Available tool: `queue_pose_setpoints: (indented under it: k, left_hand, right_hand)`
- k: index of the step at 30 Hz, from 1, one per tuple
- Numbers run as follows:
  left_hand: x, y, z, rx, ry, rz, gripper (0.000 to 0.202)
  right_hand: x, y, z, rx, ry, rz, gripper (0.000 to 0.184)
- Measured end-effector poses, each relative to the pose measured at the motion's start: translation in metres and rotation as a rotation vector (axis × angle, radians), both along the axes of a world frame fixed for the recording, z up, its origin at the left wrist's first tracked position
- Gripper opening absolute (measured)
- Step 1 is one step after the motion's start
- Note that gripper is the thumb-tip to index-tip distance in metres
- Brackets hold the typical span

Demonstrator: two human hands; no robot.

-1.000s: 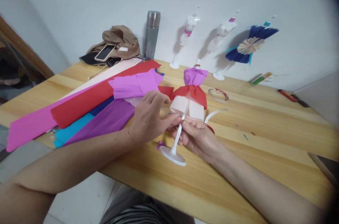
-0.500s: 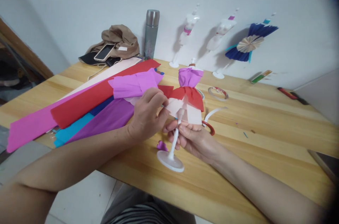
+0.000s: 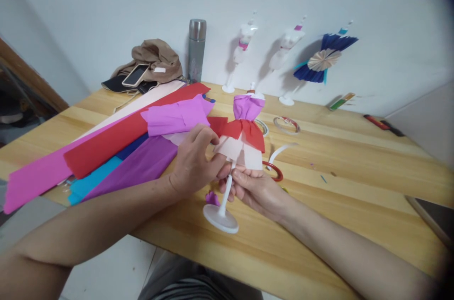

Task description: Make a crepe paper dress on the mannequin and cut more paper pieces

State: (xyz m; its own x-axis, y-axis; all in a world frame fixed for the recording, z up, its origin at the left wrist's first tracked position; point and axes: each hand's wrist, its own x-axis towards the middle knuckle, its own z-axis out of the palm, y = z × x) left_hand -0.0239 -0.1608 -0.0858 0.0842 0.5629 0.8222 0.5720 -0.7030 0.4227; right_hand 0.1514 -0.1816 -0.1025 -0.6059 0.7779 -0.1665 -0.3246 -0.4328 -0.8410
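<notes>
A small white dress-form mannequin wears a pink crepe-paper bodice (image 3: 248,107) over a layered skirt, with red paper (image 3: 244,130) above pale pink-white panels (image 3: 253,156). Its white stand (image 3: 220,218) tilts, the round base towards me. My right hand (image 3: 253,186) is closed round the thin stem just below the skirt. My left hand (image 3: 195,160) is at the skirt's left edge, with index finger and thumb curved and a gap between them. Whether its fingertips touch the paper is hard to tell. A purple paper scrap (image 3: 212,198) lies behind the base.
Folded crepe-paper sheets (image 3: 106,151) spread across the left. Behind stand a thermos (image 3: 196,52), two bare mannequins (image 3: 244,42) and one in a blue paper dress (image 3: 324,59). A phone (image 3: 135,75) rests by brown cloth (image 3: 158,56). Tape rolls (image 3: 287,124) and a utility knife (image 3: 342,101) lie rightward.
My left finger and thumb have moved apart at the skirt's edge, and the pale panels hang lower over the stem. My right hand keeps its hold. The whole view has shifted slightly.
</notes>
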Motion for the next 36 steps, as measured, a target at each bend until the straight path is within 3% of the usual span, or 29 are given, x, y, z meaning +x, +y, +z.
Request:
queue_pose_setpoints:
  k: [8,21,31,36]
  left_hand:
    - [-0.0014,0.0002,0.0004,-0.05,-0.017,-0.029,0.024]
    - [-0.0018,0.0016,-0.002,-0.006,-0.054,-0.058,0.027]
    - [0.0024,-0.0013,-0.0037,-0.085,-0.078,-0.074,0.025]
    - [0.0015,-0.0013,-0.0025,-0.215,-0.172,-0.078,0.023]
  right_hand:
    - [-0.0018,-0.0024,-0.001,-0.033,0.045,0.021,0.034]
    - [-0.0005,-0.0016,-0.0038,-0.029,0.098,0.021,0.027]
    - [-0.0012,-0.0019,-0.0061,-0.011,0.111,0.023,0.027]
    - [-0.0003,-0.0009,-0.0063,-0.016,0.121,0.047,0.027]
